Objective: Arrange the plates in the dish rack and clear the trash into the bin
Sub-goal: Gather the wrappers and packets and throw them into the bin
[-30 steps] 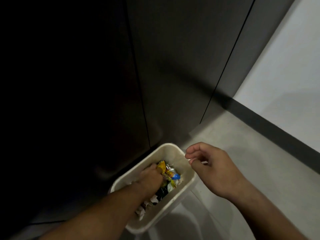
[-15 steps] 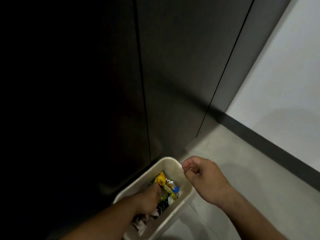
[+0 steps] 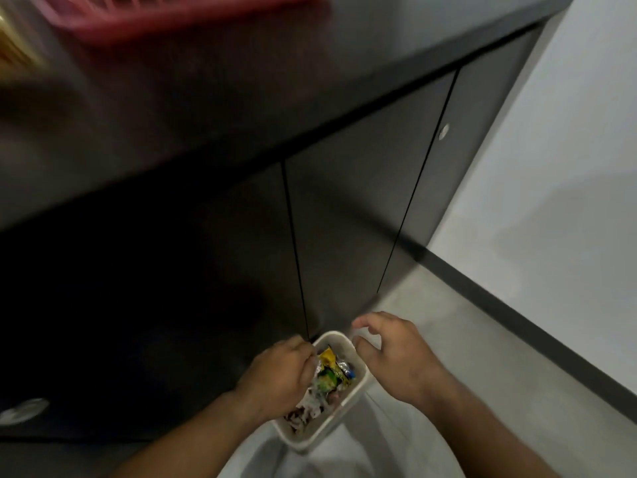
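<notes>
A small cream bin [image 3: 312,439] stands on the floor against the dark cabinet, filled with crumpled wrappers [image 3: 329,372], yellow, green and silver. My left hand [image 3: 279,377] hovers over the bin's left rim with its fingers curled down towards the wrappers; whether it pinches one is hidden. My right hand [image 3: 396,357] is just right of the bin's far corner, fingers loosely spread and holding nothing. A blurred pink dish rack [image 3: 165,15] sits on the dark counter at the top. No plates are in view.
The dark counter [image 3: 241,98] overhangs grey cabinet doors [image 3: 344,219]. On the right a white wall [image 3: 551,201] with a dark baseboard meets the pale floor [image 3: 482,357]. A blurred yellowish object [image 3: 13,53] sits at the counter's far left.
The view has tilted upward, bringing the counter and pink rack into sight. My left hand has lifted out of the trash to the bin's rim. My right hand's fingers have spread apart.
</notes>
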The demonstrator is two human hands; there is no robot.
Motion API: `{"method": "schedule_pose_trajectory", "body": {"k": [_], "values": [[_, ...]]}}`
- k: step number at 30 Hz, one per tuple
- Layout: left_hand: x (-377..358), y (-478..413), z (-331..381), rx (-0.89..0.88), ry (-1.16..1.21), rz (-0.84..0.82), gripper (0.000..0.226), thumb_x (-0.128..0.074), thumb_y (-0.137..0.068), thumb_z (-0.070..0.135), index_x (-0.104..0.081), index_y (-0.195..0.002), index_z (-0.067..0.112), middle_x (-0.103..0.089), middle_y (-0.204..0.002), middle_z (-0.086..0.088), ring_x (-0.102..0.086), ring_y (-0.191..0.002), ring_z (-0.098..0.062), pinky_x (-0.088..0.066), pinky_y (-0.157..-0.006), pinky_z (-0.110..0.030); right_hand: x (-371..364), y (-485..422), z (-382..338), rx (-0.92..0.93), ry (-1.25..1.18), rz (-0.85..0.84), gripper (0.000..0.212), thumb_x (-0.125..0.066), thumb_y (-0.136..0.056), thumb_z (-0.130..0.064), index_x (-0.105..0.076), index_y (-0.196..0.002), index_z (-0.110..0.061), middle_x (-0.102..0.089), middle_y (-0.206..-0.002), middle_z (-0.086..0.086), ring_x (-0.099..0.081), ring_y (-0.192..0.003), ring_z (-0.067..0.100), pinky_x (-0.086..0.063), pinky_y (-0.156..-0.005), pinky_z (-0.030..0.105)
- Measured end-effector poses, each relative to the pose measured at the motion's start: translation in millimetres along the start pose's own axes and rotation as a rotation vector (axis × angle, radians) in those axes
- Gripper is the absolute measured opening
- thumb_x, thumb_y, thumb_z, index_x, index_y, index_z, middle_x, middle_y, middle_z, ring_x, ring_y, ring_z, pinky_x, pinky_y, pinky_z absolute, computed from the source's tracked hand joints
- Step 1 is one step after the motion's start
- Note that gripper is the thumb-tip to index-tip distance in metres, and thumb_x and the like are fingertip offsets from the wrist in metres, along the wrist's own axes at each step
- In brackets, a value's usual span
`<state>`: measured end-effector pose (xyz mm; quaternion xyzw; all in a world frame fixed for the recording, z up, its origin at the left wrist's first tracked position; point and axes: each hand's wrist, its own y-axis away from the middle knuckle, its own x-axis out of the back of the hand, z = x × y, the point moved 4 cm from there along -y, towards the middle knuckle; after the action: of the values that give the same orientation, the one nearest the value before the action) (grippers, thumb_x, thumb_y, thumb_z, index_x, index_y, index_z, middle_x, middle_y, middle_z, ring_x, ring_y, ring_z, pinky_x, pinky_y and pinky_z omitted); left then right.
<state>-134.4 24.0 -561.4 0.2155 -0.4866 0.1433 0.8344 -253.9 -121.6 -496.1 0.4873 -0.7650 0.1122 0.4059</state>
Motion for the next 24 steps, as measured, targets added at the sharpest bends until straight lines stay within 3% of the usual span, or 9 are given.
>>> {"method": "schedule_pose_trajectory", "body": {"k": [5,14,20,24], "values": [[131,49,80,-0.074,-0.020,0.119,0.028,-0.037,-0.096,0.048,-0.057,-0.102,0.030,-0.051,-0.101,0.013,-0.051,-0.091,-0.004,-0.048,-0.081,-0.029,90,43,-74,0.041,0.047,0.023,0.032,-0.055,-0.098,-0.034,-0.058,-0.129,-0.029,-0.057,-0.128,-0.012,-0.048,-0.112,0.001,-0.041,-0.095,0.018],[348,118,216,-0.179,-0.071,0.249,0.042,-0.039,-0.095,0.056,-0.048,-0.129,0.034,-0.044,-0.128,0.018,-0.042,-0.113,0.004,-0.045,-0.095,-0.024,263,102,-202,0.197,0.138,0.201,0.036,-0.058,-0.094,-0.043,-0.055,-0.127,-0.030,-0.051,-0.126,-0.013,-0.048,-0.114,0.006,-0.042,-0.094,0.024],[418,139,238,-0.130,-0.138,0.304,0.049,-0.040,-0.094,0.058,-0.042,-0.137,0.035,-0.038,-0.138,0.016,-0.038,-0.122,0.001,-0.039,-0.095,-0.021,312,126,-251,0.300,0.170,0.230,0.038,-0.057,-0.094,-0.046,-0.052,-0.128,-0.030,-0.048,-0.126,-0.014,-0.043,-0.115,0.003,-0.039,-0.093,0.022],[430,162,222,-0.084,-0.149,0.342,0.050,-0.039,-0.093,0.061,-0.040,-0.137,0.037,-0.038,-0.138,0.017,-0.039,-0.122,0.001,-0.043,-0.097,-0.025,314,125,-281,0.357,0.171,0.257,0.037,-0.059,-0.093,-0.047,-0.056,-0.125,-0.029,-0.051,-0.123,-0.014,-0.047,-0.114,0.003,-0.039,-0.092,0.021]]}}
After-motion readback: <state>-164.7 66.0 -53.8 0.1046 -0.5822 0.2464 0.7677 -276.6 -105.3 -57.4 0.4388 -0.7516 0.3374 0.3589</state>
